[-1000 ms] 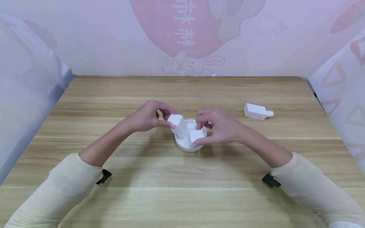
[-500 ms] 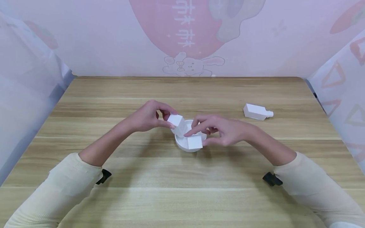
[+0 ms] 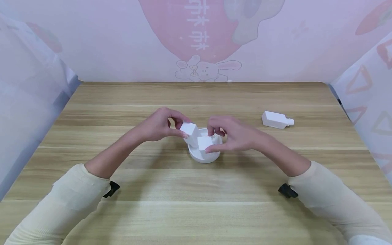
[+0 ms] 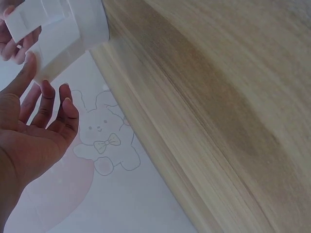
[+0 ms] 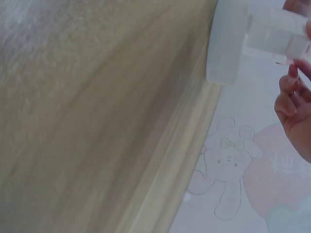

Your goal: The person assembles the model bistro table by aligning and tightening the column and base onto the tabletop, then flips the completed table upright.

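Observation:
A round white dish point(image 3: 200, 159) stands near the middle of the table, with two white square-sided blocks tilted in it. My left hand point(image 3: 157, 126) pinches the left block point(image 3: 190, 129) by its upper end between thumb and fingers; its lower end reaches into the dish. On the right, my right hand point(image 3: 235, 134) grips the other white block point(image 3: 205, 142), thumb at the near side and curled fingers behind. In the left wrist view the left block point(image 4: 60, 46) leans from the dish point(image 4: 95, 22). The lower ends of both blocks are partly hidden.
A white square-sided bottle point(image 3: 274, 119) with a narrow neck lies on its side at the back right of the wooden table point(image 3: 183, 211). Behind the table's far edge rises a pale printed wall point(image 3: 122, 41); similar sheets hang at both sides.
My right hand loosened from its block with fingers spread half a second ago, then took hold again. That block now sits slightly farther left and back. The left hand and its block stayed still.

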